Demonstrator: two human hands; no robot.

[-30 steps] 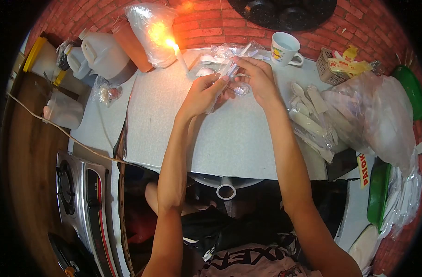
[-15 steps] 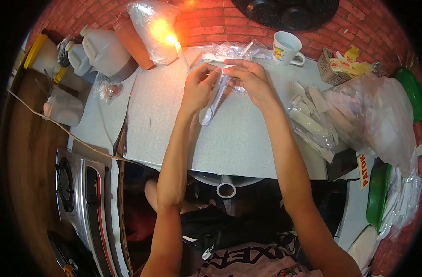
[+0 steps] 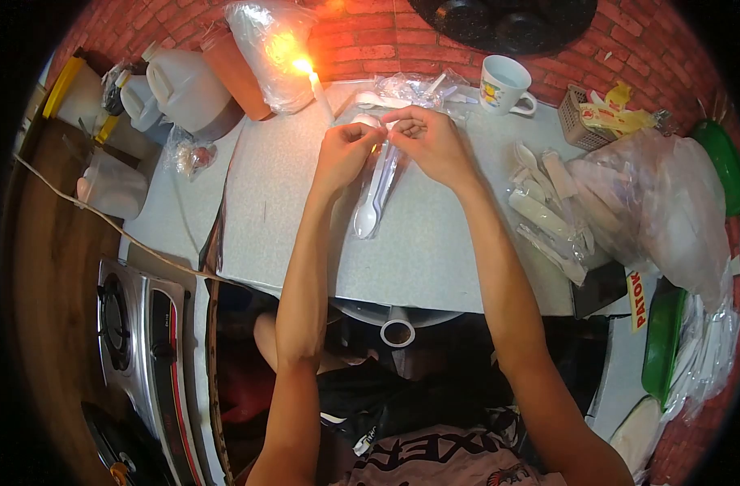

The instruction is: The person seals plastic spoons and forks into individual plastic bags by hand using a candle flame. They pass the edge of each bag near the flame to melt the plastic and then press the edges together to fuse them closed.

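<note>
Between my two hands hangs a clear plastic sleeve with a white plastic spoon (image 3: pixel 365 220) in it, bowl end toward me. A second slim white handle lies along the spoon; its kind is hard to make out. My left hand (image 3: pixel 347 154) pinches the far end of the sleeve from the left. From the right, my right hand (image 3: pixel 429 144) grips the same end, fingertips close to the left ones. A lit white candle (image 3: pixel 321 99) stands just beyond my left hand. More wrapped white cutlery (image 3: pixel 386 100) lies past my fingers.
A white mug (image 3: pixel 503 91) stands at the back right, near a small basket (image 3: pixel 578 113). Loose white spoons (image 3: pixel 540 172) and plastic bags (image 3: pixel 678 190) lie to the right. Jugs (image 3: pixel 188 93) stand back left, above a gas stove (image 3: pixel 139 332).
The sleeve with the spoon has come slightly toward me. My fingers have shifted a little to the left and closed together at its far end.
</note>
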